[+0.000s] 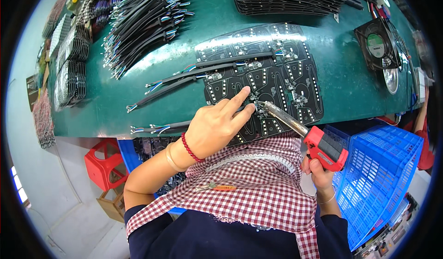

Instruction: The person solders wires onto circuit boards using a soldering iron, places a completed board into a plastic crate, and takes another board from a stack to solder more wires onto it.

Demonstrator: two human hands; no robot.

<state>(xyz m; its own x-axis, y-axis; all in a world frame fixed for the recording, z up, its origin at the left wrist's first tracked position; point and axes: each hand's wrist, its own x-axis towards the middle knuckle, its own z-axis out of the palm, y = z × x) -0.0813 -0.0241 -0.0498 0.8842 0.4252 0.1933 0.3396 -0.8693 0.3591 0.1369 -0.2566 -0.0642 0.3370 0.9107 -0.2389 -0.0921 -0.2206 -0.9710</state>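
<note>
Meanwhile left hand (217, 123) presses circuit panel (272, 81), right hand (318, 169) grips soldering iron (304, 132) (blue crate (383, 166) beside).

A green table (350, 70) is covered with black circuit boards (272, 81), wired cables (147, 19) and a fan (376, 44).

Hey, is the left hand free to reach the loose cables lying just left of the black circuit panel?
Probably yes. The left hand rests on the black circuit panel, fingers pressing near the soldering iron tip. The loose cables lie close on the green table, nothing between, but it would have to let go first.
</note>
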